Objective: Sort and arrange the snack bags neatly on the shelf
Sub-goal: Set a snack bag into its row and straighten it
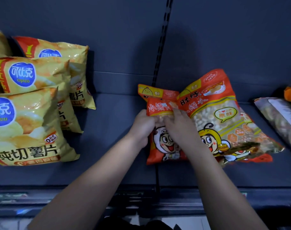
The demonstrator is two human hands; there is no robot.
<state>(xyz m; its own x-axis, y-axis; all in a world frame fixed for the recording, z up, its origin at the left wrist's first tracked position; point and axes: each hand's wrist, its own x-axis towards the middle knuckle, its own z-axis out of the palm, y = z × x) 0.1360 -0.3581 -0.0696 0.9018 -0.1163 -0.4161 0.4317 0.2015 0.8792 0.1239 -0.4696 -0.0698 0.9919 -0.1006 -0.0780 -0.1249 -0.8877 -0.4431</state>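
- We are on the straightening step: the small red bag [158,107] sits on the shelf [108,146], touching the bigger red bag [214,113].
- Left hand [144,126] and right hand [179,128] seemingly pinch its middle, fingers curled.
- Next, we square it beside its neighbour.

Bare shelf [108,130] lies open between the yellow chip bags [33,113] and my orange bags [216,117]. A clear packet [277,120] crowds the right.

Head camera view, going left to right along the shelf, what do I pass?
yellow potato chip bags → left hand → right hand, both gripping the small orange snack bag → large orange snack bag with the bee cartoon → clear-wrapped package at the right edge.
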